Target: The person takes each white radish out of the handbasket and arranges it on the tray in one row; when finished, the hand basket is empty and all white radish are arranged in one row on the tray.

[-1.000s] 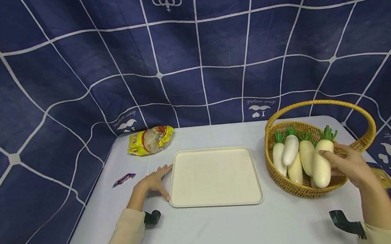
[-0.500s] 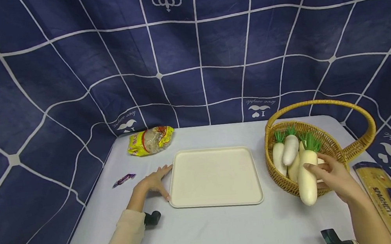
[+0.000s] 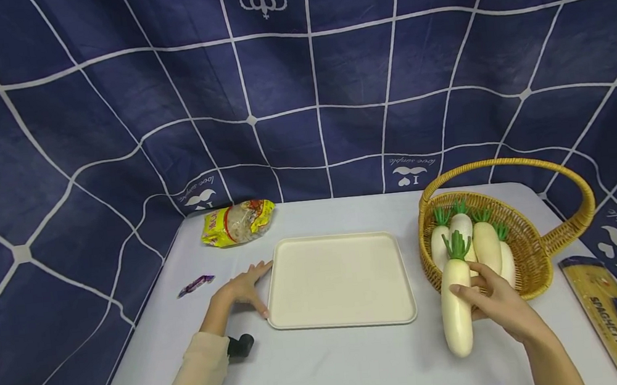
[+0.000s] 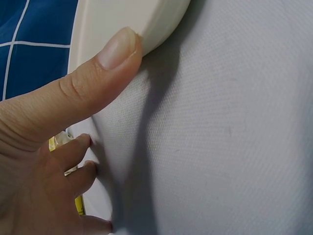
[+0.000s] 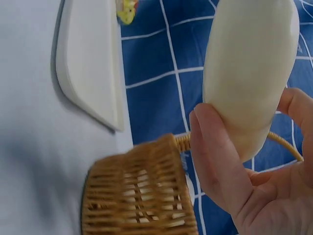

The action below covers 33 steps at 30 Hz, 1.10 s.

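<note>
My right hand [image 3: 500,307] pinches a white radish [image 3: 457,311] with a short green top between thumb and fingers. The radish hangs in front of the wicker basket [image 3: 536,266], leaf end toward the back. Several other white radishes [image 3: 486,245] lie inside that basket. In the right wrist view the pale radish body [image 5: 249,63] rises from between my fingers. On the other side, my left hand [image 3: 240,289] is spread at the left edge of a cream tray [image 3: 339,282]. Its thumb [image 4: 105,63] touches the tray's corner in the left wrist view.
A yellow food packet [image 3: 237,223] lies at the back left, and a small purple-wrapped candy [image 3: 196,284] nearer the left edge. A spaghetti pack [image 3: 616,318] rests along the right edge. The basket's tall handle [image 3: 506,162] arches above it. Blue curtain surrounds the table.
The right hand has lifted the radish out of the basket and carried it left and toward the front. The left hand and tray have stayed put.
</note>
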Motion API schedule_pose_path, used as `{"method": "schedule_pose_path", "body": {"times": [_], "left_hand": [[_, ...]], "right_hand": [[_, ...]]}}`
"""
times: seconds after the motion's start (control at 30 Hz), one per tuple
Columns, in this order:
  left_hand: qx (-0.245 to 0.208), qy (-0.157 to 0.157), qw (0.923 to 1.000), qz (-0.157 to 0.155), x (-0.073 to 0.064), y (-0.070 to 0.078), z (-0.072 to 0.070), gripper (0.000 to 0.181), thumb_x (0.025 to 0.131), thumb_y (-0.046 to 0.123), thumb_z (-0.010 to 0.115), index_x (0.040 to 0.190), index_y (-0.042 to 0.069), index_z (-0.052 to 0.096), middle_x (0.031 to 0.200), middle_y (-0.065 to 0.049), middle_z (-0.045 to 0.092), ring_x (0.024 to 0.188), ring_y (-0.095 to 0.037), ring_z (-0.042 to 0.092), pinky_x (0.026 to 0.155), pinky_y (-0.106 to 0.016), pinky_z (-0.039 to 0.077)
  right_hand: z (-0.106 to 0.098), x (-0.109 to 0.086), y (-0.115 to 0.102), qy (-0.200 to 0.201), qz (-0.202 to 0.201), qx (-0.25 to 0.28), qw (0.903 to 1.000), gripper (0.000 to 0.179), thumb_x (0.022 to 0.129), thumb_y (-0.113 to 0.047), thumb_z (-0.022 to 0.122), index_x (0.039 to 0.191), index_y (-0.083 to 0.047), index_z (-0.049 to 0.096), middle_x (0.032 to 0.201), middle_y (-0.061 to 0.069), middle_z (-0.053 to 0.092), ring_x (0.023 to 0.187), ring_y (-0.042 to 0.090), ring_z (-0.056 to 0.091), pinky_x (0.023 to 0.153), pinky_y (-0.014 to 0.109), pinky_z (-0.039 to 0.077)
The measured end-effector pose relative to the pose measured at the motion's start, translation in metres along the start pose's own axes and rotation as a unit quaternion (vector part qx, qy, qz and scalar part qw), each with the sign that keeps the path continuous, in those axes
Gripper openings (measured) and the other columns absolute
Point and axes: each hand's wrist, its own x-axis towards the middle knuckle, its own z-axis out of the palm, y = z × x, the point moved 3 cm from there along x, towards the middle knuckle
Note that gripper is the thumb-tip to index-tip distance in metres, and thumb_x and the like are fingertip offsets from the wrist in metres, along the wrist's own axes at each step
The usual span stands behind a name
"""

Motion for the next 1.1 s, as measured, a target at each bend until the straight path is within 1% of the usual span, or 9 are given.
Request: {"method": "schedule_pose_path", "body": {"times": [0.17, 0.23, 0.37, 0.5, 0.6, 0.7, 0.9, 1.0, 1.1], "left_hand": [[-0.003, 0.002, 1.0, 0.001, -0.001, 0.0, 0.0, 0.124, 0.048, 0.022, 0.093, 0.15, 0.013, 0.023, 0.154, -0.02, 0.016, 0.141, -0.044, 0.008, 0.104, -0.073, 0.006], [-0.005, 0.001, 1.0, -0.003, -0.001, 0.0, 0.0, 0.125, 0.048, 0.023, 0.093, 0.15, 0.014, 0.023, 0.155, -0.02, 0.016, 0.141, -0.043, 0.008, 0.104, -0.072, 0.005], [-0.005, 0.003, 1.0, -0.003, -0.002, 0.001, 0.0, 0.124, 0.047, 0.023, 0.093, 0.15, 0.013, 0.024, 0.154, -0.02, 0.016, 0.141, -0.044, 0.008, 0.104, -0.072, 0.006], [-0.005, 0.004, 1.0, 0.001, -0.001, 0.001, 0.0, 0.124, 0.048, 0.022, 0.093, 0.15, 0.012, 0.024, 0.154, -0.021, 0.016, 0.141, -0.044, 0.009, 0.104, -0.072, 0.006], [-0.006, 0.004, 1.0, 0.0, -0.002, 0.001, 0.0, 0.124, 0.048, 0.02, 0.093, 0.15, 0.012, 0.024, 0.154, -0.02, 0.016, 0.141, -0.044, 0.009, 0.104, -0.072, 0.006], [-0.006, 0.005, 1.0, -0.001, -0.004, 0.003, 0.0, 0.123, 0.048, 0.019, 0.092, 0.15, 0.013, 0.023, 0.155, -0.019, 0.016, 0.141, -0.044, 0.009, 0.104, -0.072, 0.005], [-0.004, 0.006, 1.0, 0.0, -0.004, 0.003, 0.001, 0.123, 0.048, 0.019, 0.092, 0.15, 0.013, 0.024, 0.155, -0.019, 0.016, 0.141, -0.043, 0.009, 0.104, -0.073, 0.006], [-0.008, 0.004, 1.0, 0.002, -0.003, 0.001, 0.001, 0.124, 0.047, 0.022, 0.093, 0.15, 0.013, 0.025, 0.155, -0.019, 0.016, 0.141, -0.043, 0.009, 0.103, -0.073, 0.005], [-0.013, -0.001, 0.9999, 0.006, -0.004, 0.001, -0.001, 0.126, 0.044, 0.028, 0.094, 0.15, 0.015, 0.026, 0.154, -0.019, 0.016, 0.141, -0.044, 0.009, 0.102, -0.074, 0.004]], "right_hand": [[0.013, 0.001, -0.001, -0.026, 0.006, 0.001, 0.9996, 0.073, 0.091, -0.016, 0.058, 0.142, 0.009, 0.011, 0.123, 0.036, 0.048, 0.088, 0.019, 0.064, 0.065, 0.037, 0.057], [0.018, 0.002, -0.002, -0.032, 0.009, 0.002, 0.9994, 0.073, 0.091, -0.017, 0.059, 0.142, 0.007, 0.013, 0.12, 0.033, 0.051, 0.088, 0.019, 0.064, 0.065, 0.037, 0.057], [0.026, 0.007, -0.003, -0.045, -0.003, 0.008, 0.9989, 0.07, 0.09, -0.016, 0.06, 0.141, 0.006, 0.018, 0.117, 0.031, 0.054, 0.086, 0.021, 0.065, 0.064, 0.038, 0.057], [0.035, 0.013, -0.003, -0.055, -0.009, 0.016, 0.9983, 0.071, 0.089, -0.016, 0.061, 0.142, 0.005, 0.017, 0.113, 0.028, 0.056, 0.085, 0.023, 0.065, 0.064, 0.038, 0.057], [0.041, 0.019, -0.004, -0.065, -0.013, 0.023, 0.9975, 0.074, 0.089, -0.016, 0.061, 0.143, 0.007, 0.015, 0.111, 0.027, 0.056, 0.084, 0.023, 0.064, 0.063, 0.039, 0.057], [0.047, 0.026, -0.006, -0.074, -0.019, 0.026, 0.9967, 0.074, 0.089, -0.017, 0.061, 0.142, 0.008, 0.016, 0.111, 0.025, 0.056, 0.084, 0.023, 0.064, 0.062, 0.039, 0.057], [0.059, 0.041, -0.01, -0.084, -0.017, 0.023, 0.9961, 0.074, 0.087, -0.02, 0.063, 0.142, 0.004, 0.021, 0.114, 0.027, 0.054, 0.084, 0.024, 0.063, 0.063, 0.039, 0.057], [0.066, 0.05, -0.011, -0.09, -0.016, 0.03, 0.9953, 0.073, 0.086, -0.021, 0.064, 0.142, 0.004, 0.023, 0.117, 0.028, 0.053, 0.086, 0.024, 0.063, 0.063, 0.038, 0.056], [0.074, 0.058, -0.012, -0.1, -0.019, 0.035, 0.9942, 0.073, 0.086, -0.021, 0.063, 0.141, 0.006, 0.023, 0.115, 0.028, 0.053, 0.086, 0.023, 0.063, 0.063, 0.038, 0.056]]}}
